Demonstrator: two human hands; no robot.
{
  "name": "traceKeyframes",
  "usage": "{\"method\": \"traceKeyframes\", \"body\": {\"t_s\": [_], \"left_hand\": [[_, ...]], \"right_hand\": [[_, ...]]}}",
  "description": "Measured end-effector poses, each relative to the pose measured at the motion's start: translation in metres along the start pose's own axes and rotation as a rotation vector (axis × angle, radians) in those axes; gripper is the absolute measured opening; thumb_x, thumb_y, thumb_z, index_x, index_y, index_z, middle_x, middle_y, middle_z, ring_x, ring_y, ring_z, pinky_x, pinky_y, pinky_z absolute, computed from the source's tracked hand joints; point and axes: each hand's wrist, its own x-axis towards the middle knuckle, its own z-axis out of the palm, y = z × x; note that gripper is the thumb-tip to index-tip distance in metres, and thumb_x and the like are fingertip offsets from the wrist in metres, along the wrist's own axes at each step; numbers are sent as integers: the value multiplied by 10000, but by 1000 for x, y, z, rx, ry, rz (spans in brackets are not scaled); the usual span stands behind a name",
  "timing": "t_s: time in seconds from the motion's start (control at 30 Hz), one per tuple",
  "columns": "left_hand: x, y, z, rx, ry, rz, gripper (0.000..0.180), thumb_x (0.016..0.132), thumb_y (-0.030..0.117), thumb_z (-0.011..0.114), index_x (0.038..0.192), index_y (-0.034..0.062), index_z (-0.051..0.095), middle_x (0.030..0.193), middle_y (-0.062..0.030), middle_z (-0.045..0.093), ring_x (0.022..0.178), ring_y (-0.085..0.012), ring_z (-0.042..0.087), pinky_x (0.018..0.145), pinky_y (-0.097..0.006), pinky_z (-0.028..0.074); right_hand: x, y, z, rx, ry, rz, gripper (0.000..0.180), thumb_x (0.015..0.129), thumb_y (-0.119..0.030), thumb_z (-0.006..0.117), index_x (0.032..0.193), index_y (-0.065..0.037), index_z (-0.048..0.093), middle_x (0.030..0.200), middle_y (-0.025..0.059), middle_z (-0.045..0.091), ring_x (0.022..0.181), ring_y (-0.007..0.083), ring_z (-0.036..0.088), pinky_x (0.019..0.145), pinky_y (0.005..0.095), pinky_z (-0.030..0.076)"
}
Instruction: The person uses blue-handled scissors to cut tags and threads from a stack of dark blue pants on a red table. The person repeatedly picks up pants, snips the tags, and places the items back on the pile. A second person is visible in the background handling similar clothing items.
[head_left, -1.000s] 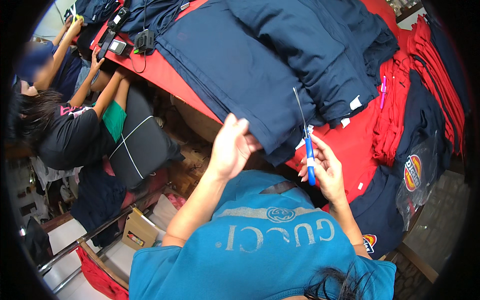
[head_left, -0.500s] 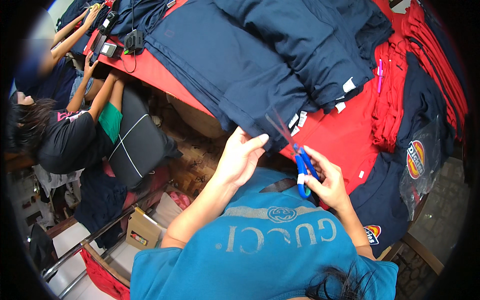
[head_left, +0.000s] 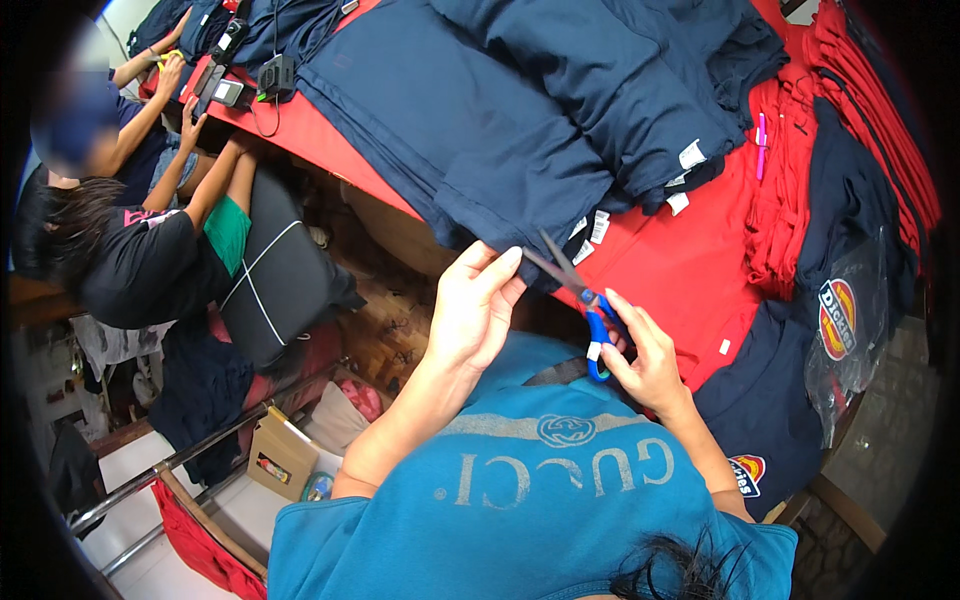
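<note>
My right hand [head_left: 648, 352] is closed around the blue handles of a pair of scissors [head_left: 598, 335]. Their blades stand apart and point up and left; one tip is close to my left fingertips. My left hand [head_left: 472, 308] pinches thumb and forefinger together at the near edge of a navy garment [head_left: 470, 150]; whatever is between those fingertips is too small to make out. This garment lies on the table with its near end hanging over the edge. White labels [head_left: 600, 227] show at its right corner.
More navy garments [head_left: 640, 110] are piled beyond, on a red-covered table [head_left: 660, 290]. Folded red garments [head_left: 780, 210] with a pink pen [head_left: 761, 145] lie at right, near a clear plastic bag [head_left: 850, 340]. Small black devices [head_left: 275, 77] sit far left. Two people work there, near a black cushion [head_left: 265, 270].
My left hand has shifted slightly up and its fingertips have come together. The scissors have opened wider, their blades now nearer my left fingers. The co-workers' arms at far left have moved.
</note>
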Motion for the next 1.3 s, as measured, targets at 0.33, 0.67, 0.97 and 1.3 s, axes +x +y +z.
{"method": "traceKeyframes", "body": {"t_s": [0.33,0.67,0.97,1.3], "left_hand": [[-2,2,-1,138,-73,68,283,904,-41,575,1187,-42,586,1180,-122,631,1091,-209,598,978,-344,465],[-2,3,9,144,-7,76,265,898,-25,601,1162,-48,605,1094,-87,655,960,-131,625,862,-256,514],[0,4,4,130,-41,104,259,916,-17,579,1171,-56,599,1101,-95,653,970,-145,627,873,-278,515],[-1,3,9,175,-11,96,288,907,1,604,1191,-43,594,1092,-83,657,971,-132,626,863,-269,517]], "right_hand": [[14,-4,-1,69,-69,-48,574,832,-35,654,1374,-2,471,876,114,572,686,156,575,622,270,497],[12,1,-2,343,-134,122,553,854,-10,608,1388,-2,463,1031,139,631,766,141,600,711,258,495],[22,-13,-9,213,-146,-12,570,849,-48,640,1389,-2,463,1018,129,625,768,140,585,726,264,491],[11,-3,-6,481,-159,255,515,875,-50,606,1371,12,483,1101,168,645,903,171,637,834,292,496]]}}
